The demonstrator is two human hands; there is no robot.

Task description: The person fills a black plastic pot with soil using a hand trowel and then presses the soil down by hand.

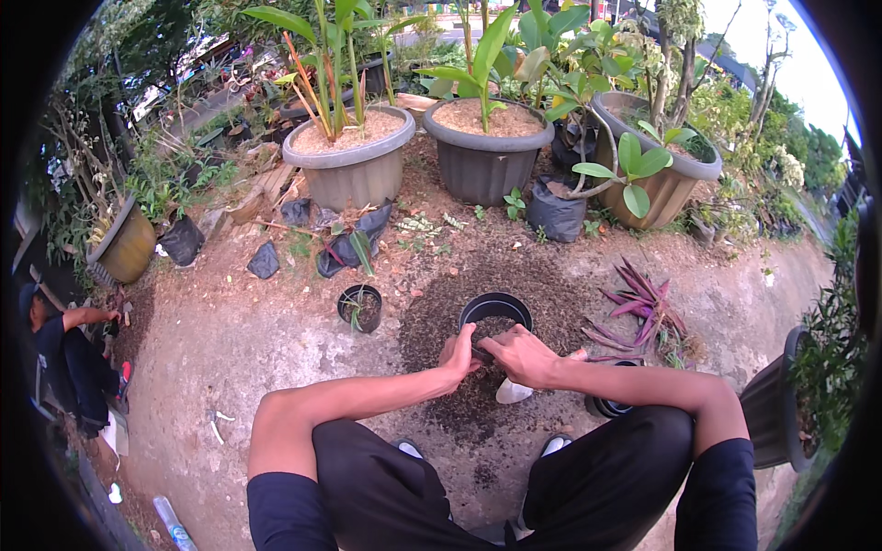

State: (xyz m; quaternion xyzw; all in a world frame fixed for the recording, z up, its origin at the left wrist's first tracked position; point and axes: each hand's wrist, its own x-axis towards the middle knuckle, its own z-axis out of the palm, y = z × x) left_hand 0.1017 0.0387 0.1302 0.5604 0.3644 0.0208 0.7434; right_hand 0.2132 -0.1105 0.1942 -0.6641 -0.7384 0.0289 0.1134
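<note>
A round black plant pot (497, 301) with dark soil in it stands on the ground in front of me. My left hand (457, 354) is closed on its near left rim, thumb up at the edge and fingers curled below. Across from it, my right hand (521, 356) bends over the near right rim with the fingers closed; its fingertips are partly hidden. Beneath my right hand lies a trowel, its pale blade (514, 392) showing below the wrist. Loose dark soil (432, 317) is spread around the pot.
Uprooted purple-leaved plants (648, 308) lie to the right. A small potted plant (360, 309) stands left; another black pot (606, 404) sits by my right knee. Large planters (358, 174) line the back. At far left a person (73, 354) crouches. A plastic bottle (173, 523) lies lower left.
</note>
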